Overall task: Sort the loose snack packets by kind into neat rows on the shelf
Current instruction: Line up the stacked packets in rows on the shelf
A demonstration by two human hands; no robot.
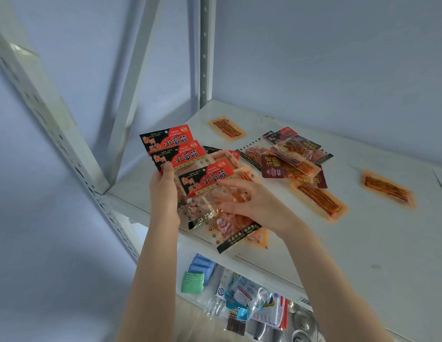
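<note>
My left hand (164,193) grips fanned red-black packets (175,146) above the shelf (363,243) at its front-left corner; my right hand (249,203) lays straight fingers on them.

Between the fingers of my left hand (163,193) I see flat plastic snack packets (190,154) banded red and black with white lettering, beyond the fingertips of my right hand (254,203) clear orange-edged packets of reddish-brown sticks (318,197) and a maroon foil packet (274,170), all on a plain white metal shelf (363,243).
</note>
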